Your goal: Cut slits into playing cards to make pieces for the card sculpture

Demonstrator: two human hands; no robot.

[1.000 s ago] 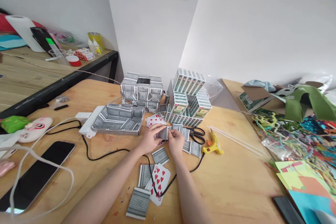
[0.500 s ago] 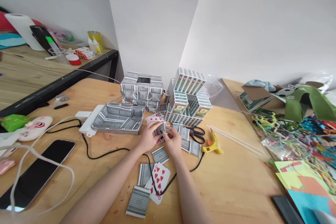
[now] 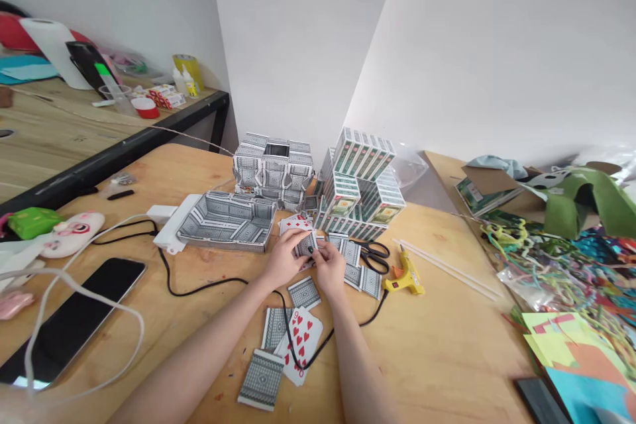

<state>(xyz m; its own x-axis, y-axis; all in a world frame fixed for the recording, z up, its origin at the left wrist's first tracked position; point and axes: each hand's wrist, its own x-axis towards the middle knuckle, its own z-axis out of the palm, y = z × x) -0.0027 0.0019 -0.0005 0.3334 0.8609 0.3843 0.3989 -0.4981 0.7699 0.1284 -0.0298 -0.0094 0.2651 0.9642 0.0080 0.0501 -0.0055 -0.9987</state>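
Between my hands is a grey-backed playing card, tilted up off the table. My left hand grips its left side, fingers closed over the top edge. My right hand pinches its right side, fingers bent. More cards lie face up just behind. In front of my hands lie a folded card, a nine of hearts on a small pile, and another folded card piece. To the right of my right hand are several folded cards.
Scissors and a yellow glue gun lie to the right, its black cord looping below my hands. Behind stand an open card-covered tray, a card-built box and stacked card boxes. A phone lies left.
The view has shifted slightly, so the scene sits a little further right. Both hands stay around the same card, which now shows more of its patterned back.
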